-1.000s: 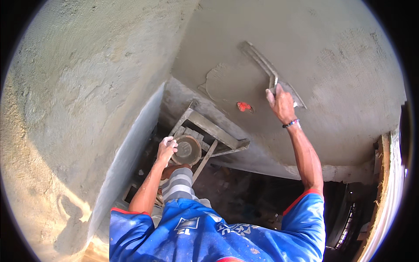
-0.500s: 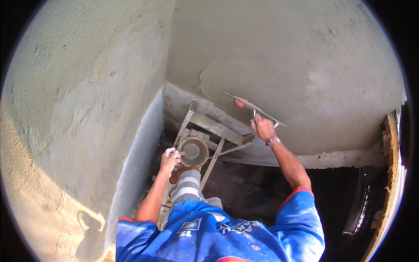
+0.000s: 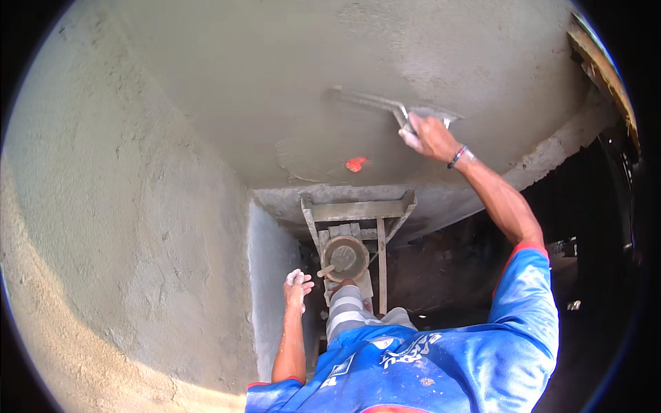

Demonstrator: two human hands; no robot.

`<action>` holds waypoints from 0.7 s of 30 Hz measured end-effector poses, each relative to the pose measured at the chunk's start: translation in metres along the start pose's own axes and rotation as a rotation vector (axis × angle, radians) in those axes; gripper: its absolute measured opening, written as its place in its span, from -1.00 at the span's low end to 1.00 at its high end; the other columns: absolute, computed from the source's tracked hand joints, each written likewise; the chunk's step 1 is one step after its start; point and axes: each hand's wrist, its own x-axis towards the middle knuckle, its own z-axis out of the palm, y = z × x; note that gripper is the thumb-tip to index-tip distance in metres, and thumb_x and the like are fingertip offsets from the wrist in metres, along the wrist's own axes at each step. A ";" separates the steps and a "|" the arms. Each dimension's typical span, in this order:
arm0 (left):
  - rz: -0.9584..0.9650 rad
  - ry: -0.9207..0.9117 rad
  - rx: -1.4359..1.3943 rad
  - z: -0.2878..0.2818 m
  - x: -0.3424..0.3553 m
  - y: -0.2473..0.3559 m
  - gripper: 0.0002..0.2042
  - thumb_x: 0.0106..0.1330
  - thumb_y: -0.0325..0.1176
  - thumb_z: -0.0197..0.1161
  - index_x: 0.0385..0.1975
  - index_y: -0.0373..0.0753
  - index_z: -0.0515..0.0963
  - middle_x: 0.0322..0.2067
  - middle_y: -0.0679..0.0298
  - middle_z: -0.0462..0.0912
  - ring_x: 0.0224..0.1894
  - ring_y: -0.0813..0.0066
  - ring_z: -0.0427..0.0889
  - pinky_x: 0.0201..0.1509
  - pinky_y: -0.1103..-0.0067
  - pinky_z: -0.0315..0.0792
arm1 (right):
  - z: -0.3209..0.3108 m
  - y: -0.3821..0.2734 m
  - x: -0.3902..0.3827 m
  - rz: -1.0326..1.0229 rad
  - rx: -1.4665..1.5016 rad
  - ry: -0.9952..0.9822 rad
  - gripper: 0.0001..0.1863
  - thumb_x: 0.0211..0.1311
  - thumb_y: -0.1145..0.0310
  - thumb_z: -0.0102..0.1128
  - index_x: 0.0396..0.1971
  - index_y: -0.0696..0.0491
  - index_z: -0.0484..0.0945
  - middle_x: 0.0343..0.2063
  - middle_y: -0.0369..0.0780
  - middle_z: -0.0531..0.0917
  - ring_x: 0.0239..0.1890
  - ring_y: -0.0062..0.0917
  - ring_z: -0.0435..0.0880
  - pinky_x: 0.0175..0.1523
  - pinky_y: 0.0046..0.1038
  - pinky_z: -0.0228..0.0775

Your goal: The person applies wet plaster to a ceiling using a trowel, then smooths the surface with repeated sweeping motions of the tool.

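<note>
Side wall [image 3: 131,227]: rough grey plastered surface filling the left of the view, meeting the front wall at an inside corner left of the wooden stand.
Left hand [image 3: 297,286]: hangs free with its fingers loosely curled and dusted pale, grasping nothing; it sits just left of the wooden stand and close to the bucket, apart from both.
Wooden stand [image 3: 358,210]: a mortar-crusted timber frame standing against the foot of the front wall, seen from above; its flat top board runs across and its legs drop toward the person's knees.
Bucket [image 3: 345,257]: round and grey with mortar, sitting within the wooden stand just below the top board; a small tool handle pokes out of it toward the left.
Orange mark [image 3: 355,164]: a small bright patch on the front wall, directly above the wooden stand, inside a smoother, darker patch of wet plaster.
Front wall [image 3: 289,76]: broad grey plaster face rising above the wooden stand.
Plastering trowel [image 3: 385,107]: long flat steel blade lying against the front wall, above and to the right of the wooden stand, tilted slightly down to the right.
Right hand [image 3: 430,136]: raised, fist closed round the trowel's handle, a dark band at the wrist.
</note>
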 end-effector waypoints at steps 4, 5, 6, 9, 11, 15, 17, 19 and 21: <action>0.015 -0.039 0.019 0.000 -0.006 0.007 -0.65 0.45 -0.25 0.05 0.15 -0.27 0.37 -0.18 0.10 0.65 -0.35 0.38 0.69 -0.34 0.58 0.56 | -0.075 0.004 0.009 0.015 -0.051 0.147 -0.68 0.26 0.19 0.19 -0.37 0.16 0.38 -0.67 0.02 0.49 -0.56 0.01 0.50 -0.46 -0.13 0.30; 0.000 -0.039 0.024 -0.001 -0.009 0.008 -0.65 0.46 -0.25 0.06 0.15 -0.27 0.37 -0.18 0.10 0.65 -0.34 0.38 0.69 -0.34 0.60 0.56 | -0.080 0.000 0.006 0.075 -0.005 0.196 -0.70 0.26 0.21 0.20 -0.35 0.16 0.39 -0.68 0.00 0.50 -0.58 -0.01 0.51 -0.47 -0.15 0.31; -0.005 -0.037 0.038 -0.002 -0.011 0.009 -0.65 0.46 -0.25 0.06 0.15 -0.27 0.37 -0.18 0.10 0.65 -0.34 0.38 0.69 -0.34 0.60 0.56 | -0.079 -0.005 0.004 0.132 0.044 0.244 -0.71 0.25 0.24 0.21 -0.34 0.16 0.40 -0.68 -0.01 0.50 -0.59 -0.02 0.51 -0.48 -0.17 0.32; 0.006 -0.024 0.024 -0.006 -0.013 0.007 -0.66 0.45 -0.26 0.07 0.13 -0.26 0.38 -0.20 0.11 0.66 -0.36 0.38 0.69 -0.36 0.59 0.57 | -0.038 -0.033 -0.019 0.031 0.216 0.225 -0.74 0.20 0.31 0.25 -0.28 0.16 0.44 -0.70 -0.07 0.51 -0.63 -0.06 0.53 -0.52 -0.24 0.36; -0.016 -0.009 0.027 -0.007 -0.015 0.000 -0.66 0.44 -0.26 0.08 0.13 -0.26 0.38 -0.21 0.11 0.66 -0.37 0.37 0.69 -0.37 0.59 0.57 | 0.021 -0.055 -0.040 0.074 0.216 0.005 -0.72 0.23 0.26 0.19 -0.20 0.14 0.45 -0.68 -0.06 0.57 -0.59 -0.13 0.63 -0.42 -0.19 0.51; -0.065 0.006 0.034 -0.012 -0.026 -0.010 -0.67 0.43 -0.26 0.10 0.11 -0.24 0.38 -0.21 0.11 0.67 -0.36 0.36 0.70 -0.37 0.59 0.58 | 0.145 -0.064 -0.063 -0.045 0.015 -0.078 -0.63 0.18 0.23 0.16 -0.09 0.14 0.45 -0.59 -0.05 0.64 -0.50 -0.10 0.67 -0.36 -0.12 0.52; -0.081 0.028 0.030 -0.020 -0.032 -0.013 -0.67 0.43 -0.25 0.10 0.11 -0.24 0.38 -0.20 0.10 0.66 -0.36 0.36 0.70 -0.37 0.58 0.58 | 0.166 -0.071 -0.052 -0.012 0.039 -0.187 -0.67 0.18 0.26 0.13 -0.12 0.14 0.46 -0.58 -0.06 0.65 -0.47 -0.12 0.68 -0.34 -0.11 0.52; -0.084 0.048 0.036 -0.027 -0.038 -0.015 -0.66 0.43 -0.24 0.10 0.11 -0.24 0.38 -0.20 0.10 0.66 -0.36 0.35 0.70 -0.36 0.58 0.58 | 0.175 -0.075 -0.032 0.092 0.011 -0.351 -0.76 0.17 0.33 0.05 -0.22 0.15 0.47 -0.57 -0.07 0.66 -0.43 -0.18 0.70 -0.31 -0.13 0.52; -0.109 0.055 0.051 -0.021 -0.043 -0.006 -0.65 0.46 -0.28 0.03 0.16 -0.29 0.34 -0.18 0.13 0.65 -0.33 0.41 0.68 -0.29 0.56 0.54 | 0.182 -0.067 -0.020 0.054 -0.005 -0.295 -0.79 0.16 0.35 0.04 -0.27 0.15 0.46 -0.57 -0.07 0.66 -0.45 -0.18 0.70 -0.32 -0.14 0.52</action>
